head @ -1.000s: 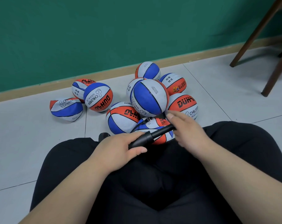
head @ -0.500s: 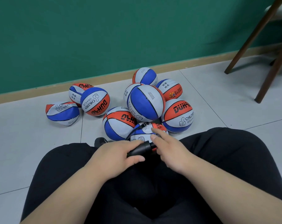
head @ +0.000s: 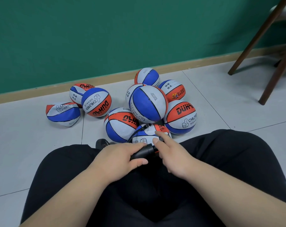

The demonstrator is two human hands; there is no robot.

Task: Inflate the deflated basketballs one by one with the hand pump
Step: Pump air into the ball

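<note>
Left hand point(head: 119, 161) grips the pump point(head: 144, 152) barrel. Right hand point(head: 173, 156) lies over the handle, fingers point(head: 162, 135) nearly straight. The connected ball point(head: 148, 136) rests on the floor point(head: 24, 145) at the knees. It looks soft, light and liable to shift. The rigid barrel is the sound hold.

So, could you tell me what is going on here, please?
A seated person holds a black pump over their lap. The left hand grips its barrel; the right hand sits at the handle end, its grip hidden. A thin hose runs from the pump to the nearest ball by the knees. More balls lie behind it on the floor; several look round, but the far-left ball is plainly flat.
</note>
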